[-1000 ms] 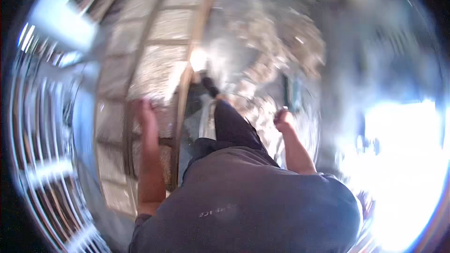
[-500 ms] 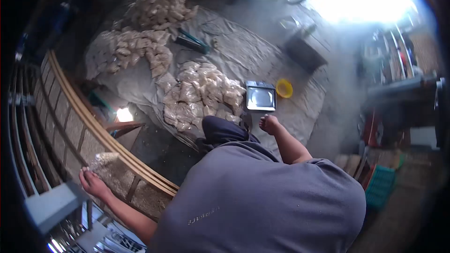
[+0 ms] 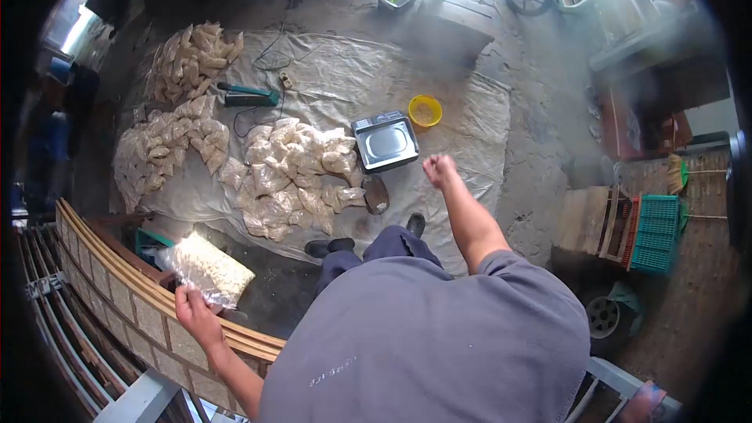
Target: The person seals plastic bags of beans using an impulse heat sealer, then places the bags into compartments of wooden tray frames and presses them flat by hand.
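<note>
My left hand (image 3: 200,317) is closed on the gathered end of a clear plastic bag (image 3: 210,266) full of pale, yellowish-white pieces. The bag hangs tilted over the inner side of a curved wooden rail (image 3: 141,280). Off to the right, my right hand (image 3: 439,170) is held out with its fingers curled in, and nothing shows in it. Nearest to that hand is a digital scale (image 3: 386,141) on the floor sheet, with a yellow bowl (image 3: 424,110) just beyond.
Many filled plastic bags (image 3: 294,168) lie in piles on the pale floor sheet (image 3: 337,63). A green bag sealer (image 3: 249,95) rests near them, its cord beside it. A brown block (image 3: 377,195) sits by my feet. Teal crates (image 3: 656,233) stand at right.
My left hand has brought the bag inward, and more of it now shows. The view has shifted, with both feet now visible. My right hand stays curled near the scale.
</note>
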{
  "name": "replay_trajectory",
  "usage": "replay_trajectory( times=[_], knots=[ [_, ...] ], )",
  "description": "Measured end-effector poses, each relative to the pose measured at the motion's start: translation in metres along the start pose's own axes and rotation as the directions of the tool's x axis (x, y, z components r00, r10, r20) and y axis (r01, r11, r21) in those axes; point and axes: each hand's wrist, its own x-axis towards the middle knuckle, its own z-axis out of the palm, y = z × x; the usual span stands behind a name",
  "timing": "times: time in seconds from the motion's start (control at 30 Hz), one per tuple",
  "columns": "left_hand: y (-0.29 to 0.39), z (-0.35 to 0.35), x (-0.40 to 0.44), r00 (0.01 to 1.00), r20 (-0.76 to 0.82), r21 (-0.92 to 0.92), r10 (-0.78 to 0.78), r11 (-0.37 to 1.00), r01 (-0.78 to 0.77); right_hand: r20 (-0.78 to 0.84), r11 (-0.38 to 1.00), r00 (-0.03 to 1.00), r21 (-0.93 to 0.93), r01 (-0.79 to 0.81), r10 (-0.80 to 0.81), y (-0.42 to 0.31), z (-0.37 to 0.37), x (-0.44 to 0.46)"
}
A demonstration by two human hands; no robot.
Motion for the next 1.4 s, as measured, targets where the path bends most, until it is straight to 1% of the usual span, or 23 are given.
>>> replay_trajectory(
  times=[0.07,0.13,0.17,0.2,0.27,0.33,0.4,0.5,0.53,0.6,0.63,0.7,0.77,0.87,0.97,1.0,1.07,1.1,1.17,1.2,1.27,1.3,1.4],
  knots=[
    [0.024,0.052,-0.016,0.988,0.108,0.177,0.112,0.975,-0.13,-0.259,0.989,0.965,0.15,-0.005,0.044,-0.077,0.051,-0.025],
    [0.045,0.102,-0.028,0.952,0.215,0.31,0.22,0.909,-0.28,-0.254,0.998,0.967,-0.065,-0.025,0.008,-0.12,0.066,-0.059],
    [0.069,0.136,-0.046,0.95,0.22,0.292,0.219,0.915,-0.279,-0.245,0.985,0.969,-0.173,-0.029,-0.015,-0.135,0.061,-0.061],
    [0.077,0.159,-0.054,0.933,0.273,0.31,0.233,0.897,-0.315,-0.245,0.962,0.97,-0.264,-0.068,0.001,-0.131,0.034,-0.024],
    [0.093,0.209,-0.071,0.894,0.379,0.312,0.24,0.876,-0.367,-0.107,0.954,0.994,-0.297,-0.035,0.003,-0.123,-0.01,-0.024],
    [0.113,0.267,-0.095,0.843,0.477,0.259,0.248,0.877,-0.404,0.094,0.963,0.992,-0.262,-0.062,0.089,-0.124,-0.05,-0.074],
    [0.128,0.329,-0.115,0.775,0.568,0.184,0.276,0.876,-0.446,0.197,0.915,0.947,-0.366,-0.168,0.253,-0.152,-0.083,-0.142],
    [0.166,0.414,-0.141,0.595,0.719,0.093,0.359,0.799,-0.594,0.242,0.837,0.959,-0.547,0.008,0.149,-0.227,-0.096,-0.232],
    [0.18,0.44,-0.149,0.542,0.753,0.048,0.375,0.789,-0.612,0.364,0.815,0.931,-0.542,0.203,0.01,-0.253,-0.091,-0.251],
    [0.206,0.49,-0.159,0.399,0.812,-0.065,0.427,0.745,-0.664,0.572,0.686,0.778,-0.459,0.565,-0.259,-0.307,-0.079,-0.284],
    [0.218,0.512,-0.16,0.326,0.835,-0.13,0.443,0.735,-0.666,0.612,0.611,0.708,-0.422,0.669,-0.352,-0.336,-0.065,-0.309],
    [0.242,0.561,-0.163,0.163,0.868,-0.262,0.469,0.711,-0.653,0.668,0.394,0.562,-0.406,0.824,-0.487,-0.381,-0.041,-0.329],
    [0.275,0.603,-0.166,0.022,0.883,-0.316,0.469,0.628,-0.711,0.721,0.12,0.429,-0.44,0.89,-0.544,-0.421,-0.029,-0.322],
    [0.31,0.673,-0.162,-0.117,0.869,-0.405,0.481,0.555,-0.726,0.729,0.298,0.471,-0.366,0.882,-0.496,-0.472,-0.027,-0.283],
    [0.34,0.735,-0.148,-0.209,0.819,-0.492,0.535,0.465,-0.736,0.662,0.488,0.571,-0.336,0.806,-0.486,-0.517,-0.032,-0.236],
    [0.345,0.756,-0.14,-0.193,0.815,-0.491,0.546,0.473,-0.732,0.628,0.479,0.497,-0.217,0.851,-0.599,-0.528,-0.03,-0.222],
    [0.365,0.793,-0.12,-0.152,0.806,-0.478,0.572,0.477,-0.737,0.572,0.457,0.482,-0.2,0.867,-0.664,-0.564,-0.017,-0.211],
    [0.372,0.804,-0.11,-0.068,0.817,-0.474,0.573,0.599,-0.645,0.545,0.442,0.469,-0.19,0.876,-0.695,-0.581,-0.009,-0.21],
    [0.382,0.837,-0.087,0.098,0.841,-0.453,0.533,0.79,-0.413,0.546,0.281,0.369,-0.241,0.929,-0.752,-0.628,0.013,-0.201],
    [0.386,0.856,-0.075,0.078,0.739,-0.634,0.67,0.729,-0.257,0.563,0.195,0.314,-0.263,0.945,-0.765,-0.653,0.025,-0.201],
    [0.392,0.887,-0.06,0.253,0.697,-0.649,0.671,0.74,-0.173,0.605,0.025,0.186,-0.265,0.964,-0.774,-0.703,0.05,-0.193],
    [0.395,0.903,-0.054,0.338,0.667,-0.664,0.663,0.736,-0.132,0.591,0.026,0.186,-0.269,0.963,-0.785,-0.724,0.062,-0.188],
    [0.411,0.96,-0.018,0.484,0.599,-0.652,0.638,0.74,-0.167,0.589,0.016,0.141,-0.212,0.977,-0.795,-0.794,0.102,-0.169]
  ],
)
